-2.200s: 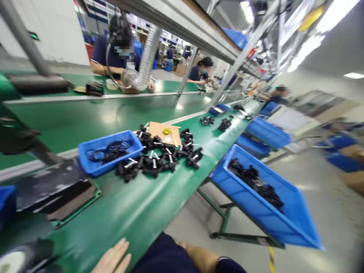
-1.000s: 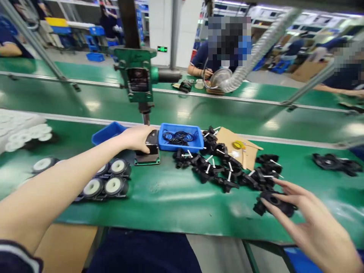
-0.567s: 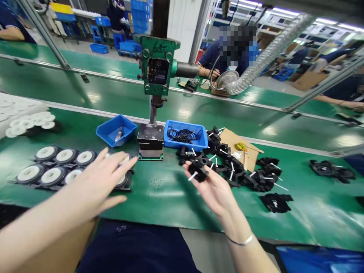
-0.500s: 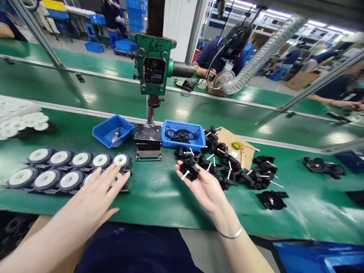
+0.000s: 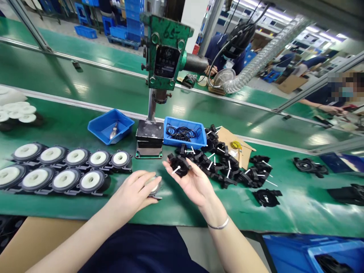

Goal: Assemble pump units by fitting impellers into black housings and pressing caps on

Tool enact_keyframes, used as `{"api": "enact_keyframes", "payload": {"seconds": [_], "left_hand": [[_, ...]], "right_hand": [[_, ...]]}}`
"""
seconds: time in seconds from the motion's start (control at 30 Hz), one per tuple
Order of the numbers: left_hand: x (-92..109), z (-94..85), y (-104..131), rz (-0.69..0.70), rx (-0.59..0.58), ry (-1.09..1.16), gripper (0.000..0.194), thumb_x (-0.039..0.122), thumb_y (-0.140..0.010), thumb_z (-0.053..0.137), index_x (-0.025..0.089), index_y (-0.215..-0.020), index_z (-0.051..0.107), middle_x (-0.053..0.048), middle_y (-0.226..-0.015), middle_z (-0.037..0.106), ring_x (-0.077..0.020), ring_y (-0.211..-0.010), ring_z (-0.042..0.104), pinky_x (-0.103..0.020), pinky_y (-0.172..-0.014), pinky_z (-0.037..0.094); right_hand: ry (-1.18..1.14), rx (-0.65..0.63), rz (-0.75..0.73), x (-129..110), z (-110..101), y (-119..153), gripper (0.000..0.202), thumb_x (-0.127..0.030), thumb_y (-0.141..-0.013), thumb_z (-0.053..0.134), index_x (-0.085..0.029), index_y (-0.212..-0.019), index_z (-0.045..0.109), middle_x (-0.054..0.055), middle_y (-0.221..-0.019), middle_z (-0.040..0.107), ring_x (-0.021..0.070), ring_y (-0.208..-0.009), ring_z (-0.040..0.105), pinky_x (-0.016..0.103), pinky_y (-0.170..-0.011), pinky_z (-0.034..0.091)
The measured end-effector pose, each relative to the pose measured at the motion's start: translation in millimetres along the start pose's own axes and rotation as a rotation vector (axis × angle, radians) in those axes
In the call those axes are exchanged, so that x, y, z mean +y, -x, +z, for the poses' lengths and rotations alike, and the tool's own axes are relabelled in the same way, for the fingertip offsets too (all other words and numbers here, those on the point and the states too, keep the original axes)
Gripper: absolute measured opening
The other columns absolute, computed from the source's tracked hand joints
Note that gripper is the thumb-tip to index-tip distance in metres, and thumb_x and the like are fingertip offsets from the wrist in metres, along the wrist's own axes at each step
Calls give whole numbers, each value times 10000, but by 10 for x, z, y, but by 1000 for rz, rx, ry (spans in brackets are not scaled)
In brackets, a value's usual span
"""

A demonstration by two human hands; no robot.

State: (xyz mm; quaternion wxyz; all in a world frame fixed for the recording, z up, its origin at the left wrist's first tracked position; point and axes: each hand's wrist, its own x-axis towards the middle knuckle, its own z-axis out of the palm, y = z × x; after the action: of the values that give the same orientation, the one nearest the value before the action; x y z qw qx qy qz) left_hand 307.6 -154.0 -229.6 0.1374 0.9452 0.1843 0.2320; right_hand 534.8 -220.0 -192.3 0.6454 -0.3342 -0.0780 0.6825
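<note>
My left hand [image 5: 139,189] is closed over a black round housing with a white disc [image 5: 154,186], mostly hidden under the fingers, just above the green bench. My right hand [image 5: 195,184], palm up, holds a black plastic part with a white stem [image 5: 179,165] between thumb and fingers. To the left, two rows of similar black housings with white discs [image 5: 63,178] lie on the bench. Behind my right hand is a pile of black parts with white stems [image 5: 212,165]. The two held pieces are close together but apart.
A green press [image 5: 167,53] stands over a black metal block [image 5: 149,131]. Blue bins flank it, one with a metal-tipped tool [image 5: 113,131], one with black rings [image 5: 183,133]. Cardboard [image 5: 241,148] lies behind the pile. A person [image 5: 224,49] sits across the bench beside a silver duct [image 5: 264,57].
My left hand has moved right from the near row, bringing the end housing with its white disc toward my right hand. My right hand still holds the black part.
</note>
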Motion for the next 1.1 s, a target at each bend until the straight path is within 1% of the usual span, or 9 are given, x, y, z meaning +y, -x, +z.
{"api": "enact_keyframes", "payload": {"seconds": [0.13, 0.23, 0.37, 0.5, 0.57, 0.8, 0.9, 1.0, 1.1], "left_hand": [[-79, 203, -74, -171, 21, 421, 716, 337, -881, 715, 251, -1494, 355, -163, -1459, 506, -321, -1385, 472, -522, -1135, 454], [-111, 293, -27, -313, -10, 684, 804, 320, -870, 725, 284, -1527, 263, -149, -1446, 521, -302, -1348, 529, -508, -1121, 478], [-105, 336, 8, -415, -8, 859, 910, 291, -822, 778, 289, -1540, 218, -134, -1433, 546, -286, -1321, 563, -469, -1104, 503], [-102, 341, -3, -451, -12, 901, 934, 299, -802, 799, 302, -1540, 228, -136, -1554, 430, -297, -1395, 491, -460, -1140, 471], [-106, 336, -9, -459, -17, 901, 927, 303, -797, 802, 299, -1538, 245, -138, -1566, 415, -306, -1393, 492, -462, -1140, 472], [-126, 292, -40, -441, -37, 856, 922, 312, -789, 808, 324, -1528, 256, -110, -1548, 439, -296, -1376, 511, -447, -1145, 467], [-128, 269, -63, -430, -53, 820, 891, 318, -798, 799, 312, -1515, 269, -111, -1535, 455, -292, -1363, 523, -444, -1134, 475], [-121, 254, -78, -410, -47, 796, 831, 316, -811, 782, 277, -1491, 305, -120, -1461, 529, -286, -1308, 571, -434, -1100, 502], [-117, 252, -80, -380, -28, 786, 780, 304, -821, 765, 247, -1469, 336, -128, -1414, 568, -281, -1277, 595, -428, -1088, 508]], "right_hand": [[131, -32, -41, -65, 5, -23, 276, -323, -929, 639, -137, -1127, 689, 127, -1317, 667, 256, -1226, 654, 437, -1187, 414], [297, -53, -93, -100, 41, -57, 217, -329, -919, 670, -184, -1079, 693, 92, -1322, 662, 231, -1215, 655, 436, -1172, 416], [586, -122, -160, -83, 125, -137, 178, -340, -867, 733, -202, -975, 702, 73, -1305, 642, 202, -1187, 634, 375, -1060, 495], [803, -192, -222, -9, 172, -225, 208, -354, -827, 771, -214, -970, 713, 66, -1201, 625, 190, -1186, 593, 373, -1066, 479], [880, -205, -242, 21, 172, -252, 227, -366, -817, 779, -213, -970, 713, 75, -1185, 608, 201, -1219, 568, 389, -1084, 463], [1043, -209, -297, 1, 160, -221, 202, -348, -853, 746, -220, -1002, 697, 91, -1225, 573, 213, -1229, 565, 402, -1066, 479], [1207, -253, -399, -13, 169, -170, 202, -328, -863, 740, -237, -1035, 686, 90, -1250, 572, 225, -1251, 551, 427, -1084, 461], [1401, -310, -533, 36, 158, -110, 247, -306, -845, 760, -261, -1067, 664, 88, -1273, 557, 237, -1256, 536, 436, -1079, 461], [1528, -259, -594, 156, 103, -55, 290, -298, -848, 751, -273, -1102, 614, 95, -1290, 535, 249, -1249, 530, 442, -1051, 478]]}}
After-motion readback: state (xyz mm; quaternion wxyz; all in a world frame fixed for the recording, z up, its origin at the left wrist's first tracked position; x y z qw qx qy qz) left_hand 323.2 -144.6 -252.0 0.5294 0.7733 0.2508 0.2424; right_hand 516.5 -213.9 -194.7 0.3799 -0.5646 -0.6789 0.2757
